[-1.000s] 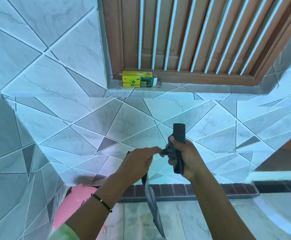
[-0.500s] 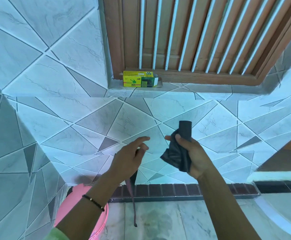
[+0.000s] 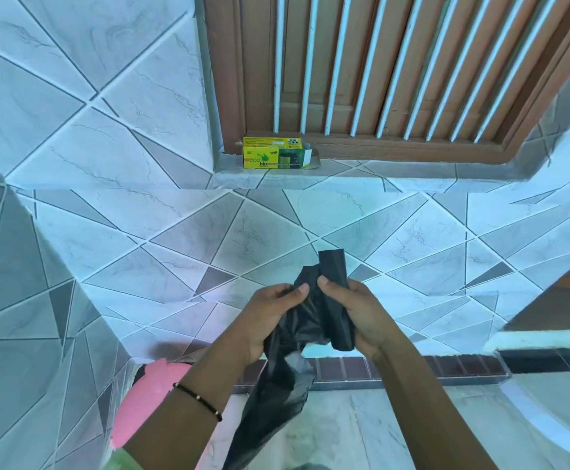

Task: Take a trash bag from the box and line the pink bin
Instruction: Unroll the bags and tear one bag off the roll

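A black trash bag (image 3: 277, 398) is partly unrolled and hangs down toward the floor. Its rolled part (image 3: 336, 300) stands upright in my right hand (image 3: 358, 310), which grips it. My left hand (image 3: 270, 317) pinches the loose plastic beside the roll, thumb on top. The yellow and green bag box (image 3: 277, 157) lies on the window ledge above, its right end flap open. The pink bin (image 3: 141, 405) stands on the floor at lower left, mostly hidden by my left forearm.
A tiled wall (image 3: 141, 232) faces me and a tiled pillar (image 3: 12, 300) juts out at the left beside the bin. A brown barred window (image 3: 395, 69) sits above the ledge. A dark brick strip (image 3: 412, 368) runs along the wall's foot above the marble floor.
My left hand let go of a thin hanging strip, then came back to the roll and took hold of the plastic. More of the bag has unrolled and spread wider below my hands.
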The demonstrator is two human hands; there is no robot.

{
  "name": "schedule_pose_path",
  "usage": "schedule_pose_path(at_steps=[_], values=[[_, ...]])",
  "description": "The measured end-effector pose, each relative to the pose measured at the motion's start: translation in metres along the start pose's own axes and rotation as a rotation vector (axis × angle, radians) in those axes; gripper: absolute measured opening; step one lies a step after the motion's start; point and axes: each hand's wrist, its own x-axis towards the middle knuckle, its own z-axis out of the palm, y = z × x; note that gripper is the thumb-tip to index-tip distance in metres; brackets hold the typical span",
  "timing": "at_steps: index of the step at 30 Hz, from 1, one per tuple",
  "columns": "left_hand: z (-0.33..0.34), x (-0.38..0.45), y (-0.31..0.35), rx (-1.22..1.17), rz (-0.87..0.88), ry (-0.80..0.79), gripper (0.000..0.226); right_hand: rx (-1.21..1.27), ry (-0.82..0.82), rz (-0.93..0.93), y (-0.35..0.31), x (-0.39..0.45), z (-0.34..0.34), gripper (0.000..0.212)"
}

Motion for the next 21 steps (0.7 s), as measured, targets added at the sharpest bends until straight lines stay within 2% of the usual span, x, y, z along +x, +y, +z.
schedule_pose_path(at_steps=[4,6,8,10,12,13,15,18,21], values=[[-0.005,0.000,0.007,-0.021,0.282,0.241,0.008,0.009,0.108,0.009,0.005,0.001,-0.004,0.013],[-0.010,-0.002,0.011,-0.038,0.399,0.338,0.012,-0.006,0.168,0.009,0.005,0.001,-0.006,0.021],[-0.014,-0.004,0.012,-0.021,0.377,0.416,0.003,0.015,0.204,0.000,0.004,0.000,-0.010,0.033],[-0.018,-0.007,0.007,0.083,0.185,0.359,0.035,0.053,0.215,-0.018,0.003,0.001,-0.011,0.034],[-0.017,-0.012,-0.003,0.173,0.032,0.141,0.061,0.096,0.200,-0.030,0.003,0.001,-0.007,0.029],[-0.013,-0.015,-0.009,0.176,0.024,0.039,0.063,0.118,0.187,-0.032,0.004,0.002,-0.005,0.027],[-0.009,-0.016,-0.018,0.118,0.066,0.007,0.046,0.159,0.151,-0.025,0.007,0.002,-0.001,0.026],[-0.013,-0.010,-0.020,0.029,0.106,0.127,0.021,0.214,0.156,0.036,0.008,0.001,0.000,0.011],[-0.022,-0.011,-0.015,0.003,0.102,0.138,0.017,0.189,0.191,0.075,0.005,0.002,-0.007,0.007]])
